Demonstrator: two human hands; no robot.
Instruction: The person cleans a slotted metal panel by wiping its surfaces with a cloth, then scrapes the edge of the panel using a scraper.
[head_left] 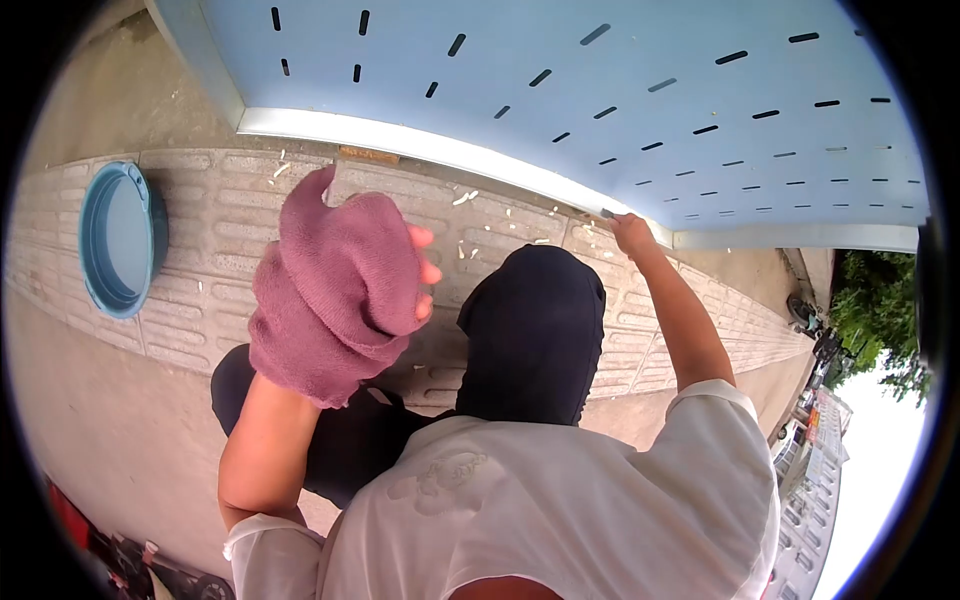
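A mauve cloth (335,290) is bunched over and around my left hand (426,270), whose curled fingertips show at its right side. The cloth is raised in front of my left knee. Farther off to the right, my right hand (632,237) reaches to the white lower edge (450,150) of a blue slotted metal panel (520,50). Its fingers are closed on a small grey flat tool (607,213), which touches or nearly touches that edge. Most of the tool is hidden, so its exact kind does not show.
At the left, a blue plastic basin (125,240) stands on the ribbed paving (215,270). Pale scraps (465,198) lie scattered below the panel, near a small brown block (368,154) under its edge. Parked vehicles (815,325) and a tree (880,310) are far right.
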